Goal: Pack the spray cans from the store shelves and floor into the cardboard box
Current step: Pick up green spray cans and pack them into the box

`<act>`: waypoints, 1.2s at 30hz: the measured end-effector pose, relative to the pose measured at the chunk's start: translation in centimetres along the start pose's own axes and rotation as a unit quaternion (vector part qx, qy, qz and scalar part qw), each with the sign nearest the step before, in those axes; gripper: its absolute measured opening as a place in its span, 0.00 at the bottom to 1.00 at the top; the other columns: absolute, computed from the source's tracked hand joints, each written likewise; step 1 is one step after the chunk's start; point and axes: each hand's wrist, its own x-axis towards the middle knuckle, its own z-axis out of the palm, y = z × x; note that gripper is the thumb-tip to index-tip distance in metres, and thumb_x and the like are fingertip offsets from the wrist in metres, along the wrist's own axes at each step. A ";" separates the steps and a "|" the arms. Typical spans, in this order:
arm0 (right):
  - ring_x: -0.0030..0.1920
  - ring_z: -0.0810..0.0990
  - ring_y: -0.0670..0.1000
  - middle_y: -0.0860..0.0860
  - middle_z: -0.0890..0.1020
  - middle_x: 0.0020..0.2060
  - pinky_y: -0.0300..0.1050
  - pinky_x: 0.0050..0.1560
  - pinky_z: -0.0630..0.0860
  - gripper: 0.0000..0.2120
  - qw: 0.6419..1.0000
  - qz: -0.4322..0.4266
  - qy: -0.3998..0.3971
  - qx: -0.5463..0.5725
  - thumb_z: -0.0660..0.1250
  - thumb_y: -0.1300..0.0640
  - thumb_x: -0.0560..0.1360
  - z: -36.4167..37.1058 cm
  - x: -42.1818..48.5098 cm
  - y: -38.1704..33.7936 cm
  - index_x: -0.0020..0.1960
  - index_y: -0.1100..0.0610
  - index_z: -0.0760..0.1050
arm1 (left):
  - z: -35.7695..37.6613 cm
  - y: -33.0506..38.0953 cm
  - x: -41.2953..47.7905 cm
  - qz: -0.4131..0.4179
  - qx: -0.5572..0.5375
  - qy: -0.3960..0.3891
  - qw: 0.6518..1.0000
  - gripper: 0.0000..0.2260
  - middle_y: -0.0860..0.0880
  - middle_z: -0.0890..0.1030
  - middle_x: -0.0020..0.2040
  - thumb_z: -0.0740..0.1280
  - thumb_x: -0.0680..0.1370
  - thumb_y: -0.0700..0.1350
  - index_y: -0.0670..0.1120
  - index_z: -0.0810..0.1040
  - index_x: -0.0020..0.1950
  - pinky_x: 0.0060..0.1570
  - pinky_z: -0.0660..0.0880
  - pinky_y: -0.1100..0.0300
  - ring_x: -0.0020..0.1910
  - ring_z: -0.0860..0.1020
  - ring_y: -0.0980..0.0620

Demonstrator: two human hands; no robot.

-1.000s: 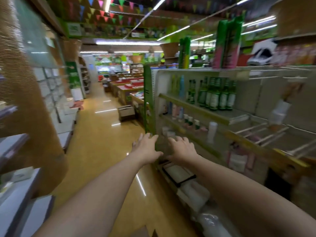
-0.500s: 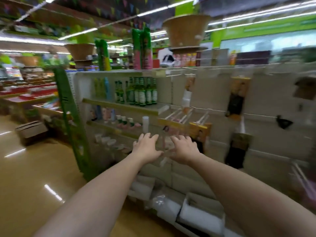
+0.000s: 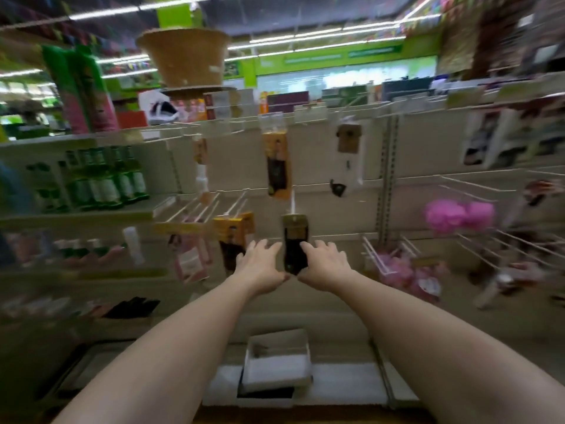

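**Hands.** Left hand [image 3: 260, 266] and right hand [image 3: 324, 264] are held out ahead, palms down and side by side, thumbs close but apart. The fingers [image 3: 258, 247] are nearly straight and loosely spread. Neither hand holds anything.

**Shelf unit** [image 3: 336, 206]. It has a pale back panel fitted with wire pegs. A dark hanging packet [image 3: 295, 240] shows between the two hands. Whether either hand touches it cannot be told.

**Other stock.**
- Green bottles [image 3: 104, 182] stand upright on the upper left shelf.
- Small containers [image 3: 91, 247] sit on the shelf below them, too blurred to name.
- Pink sponges [image 3: 458, 214] hang on the pegs at the right.
- A white box [image 3: 276, 362] lies on the bottom shelf, between the forearms.
- A woven basket [image 3: 183, 59] stands on top of the unit.

**Task goods.** No spray cans can be plainly made out, and the view is smeared throughout. The cardboard box is not in view.

**Step in hand (judged).** This looks like searching and approaching, with packing not yet begun here.

**Handling note.**
- Steady the head so the labels can be read.
- Check the left shelves first, where the upright containers stand, then the floor line below.
- Pass over the hanging packets and sponges.
- Take each can round its body and keep it upright, one to a hand.
- Find the carton before gathering more than two.
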 end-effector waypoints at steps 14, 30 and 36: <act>0.69 0.68 0.62 0.56 0.71 0.68 0.62 0.66 0.67 0.27 0.988 0.152 0.032 0.003 0.66 0.39 0.75 -4.5 -3.3 24.2 0.70 0.49 0.68 | 4.4 24.4 8.4 0.162 -0.013 -0.039 0.986 0.37 0.45 0.58 0.81 0.69 0.75 0.60 0.55 0.59 0.81 0.76 0.58 0.41 0.81 0.54 0.42; 0.72 0.66 0.62 0.56 0.70 0.72 0.63 0.70 0.66 0.32 0.944 0.329 -0.001 0.013 0.69 0.41 0.75 -6.8 -12.8 46.5 0.75 0.48 0.65 | 14.0 49.0 11.0 0.307 -0.035 -0.125 0.943 0.36 0.44 0.61 0.80 0.71 0.75 0.60 0.54 0.61 0.80 0.75 0.61 0.40 0.79 0.56 0.41; 0.73 0.66 0.61 0.55 0.69 0.74 0.63 0.73 0.65 0.34 0.906 0.423 0.002 0.012 0.70 0.44 0.76 -6.6 -16.8 50.3 0.78 0.49 0.62 | 17.1 55.5 11.1 0.395 -0.054 -0.168 0.902 0.38 0.45 0.59 0.81 0.71 0.75 0.60 0.54 0.59 0.81 0.75 0.62 0.40 0.80 0.57 0.43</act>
